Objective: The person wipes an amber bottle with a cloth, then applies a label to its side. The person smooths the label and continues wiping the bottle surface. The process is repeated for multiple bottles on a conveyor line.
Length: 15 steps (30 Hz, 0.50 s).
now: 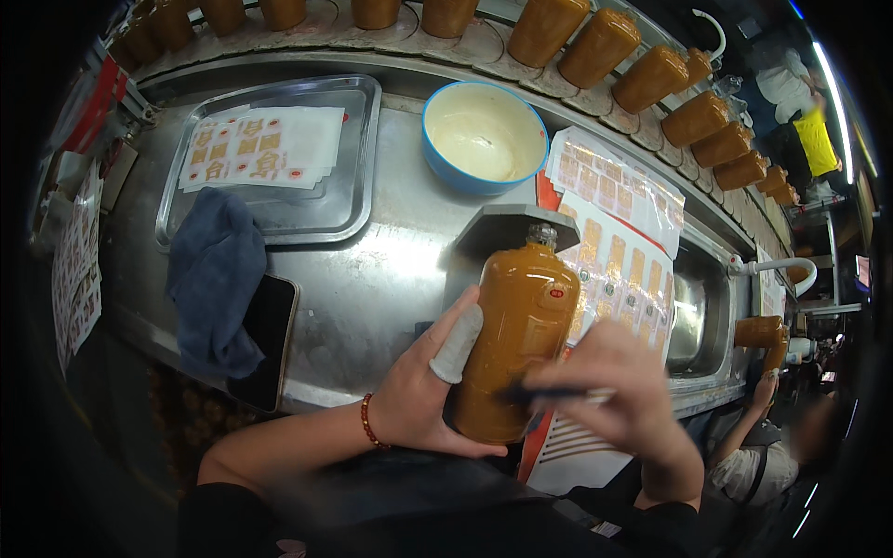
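An amber-brown flat-sided bottle (521, 307) with a clear glass neck and a small red label leans in front of me. My left hand (414, 395) grips it from the left side; a grey cover sits on one digit and a beaded bracelet is on the wrist. Motion blurs my right hand (619, 386), which is closed round a slim dark tool (539, 393) whose tip is at the bottle's lower face. The tool's exact kind is too smeared to tell. Behind the bottle's neck is a dark grey angular stand (502, 228).
Sheets of gold stickers (614, 270) lie right of the bottle, beside a sink (693, 316). A blue-rimmed bowl (437, 153), metal tray (363, 167), blue cloth (209, 288) and phone (277, 344) occupy the bench. Brown bottles (600, 46) line a conveyor; a co-worker (758, 456) is at right.
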### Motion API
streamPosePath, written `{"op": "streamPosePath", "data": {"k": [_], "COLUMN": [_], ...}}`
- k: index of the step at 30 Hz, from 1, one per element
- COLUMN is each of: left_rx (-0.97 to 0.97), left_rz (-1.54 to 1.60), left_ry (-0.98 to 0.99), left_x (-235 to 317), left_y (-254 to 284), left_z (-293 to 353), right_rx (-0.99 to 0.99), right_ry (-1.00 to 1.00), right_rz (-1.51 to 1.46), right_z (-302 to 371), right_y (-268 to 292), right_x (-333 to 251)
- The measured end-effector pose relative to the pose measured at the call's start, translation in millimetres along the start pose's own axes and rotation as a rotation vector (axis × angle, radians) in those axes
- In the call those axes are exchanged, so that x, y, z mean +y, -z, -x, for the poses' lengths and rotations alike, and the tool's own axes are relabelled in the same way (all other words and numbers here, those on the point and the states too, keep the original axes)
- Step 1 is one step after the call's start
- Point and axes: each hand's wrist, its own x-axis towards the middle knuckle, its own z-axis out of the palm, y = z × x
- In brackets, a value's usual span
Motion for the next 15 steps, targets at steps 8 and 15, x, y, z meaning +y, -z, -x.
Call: {"op": "streamPosePath", "data": {"k": [8, 15], "left_rx": [0.042, 0.046], "left_rz": [-0.002, 0.03], "left_ry": [-0.049, -0.04], "left_x": [-9.0, -0.2], "left_y": [-8.2, -0.9], "left_z": [0.9, 3.6], "right_rx": [-0.001, 0.305], "right_ry": [0.325, 0.305], "right_rz": [0.223, 0.541], "right_z": [24.2, 12.8], "right_y": [-34.8, -28.6], "right_x": [-32.8, -7.1]}}
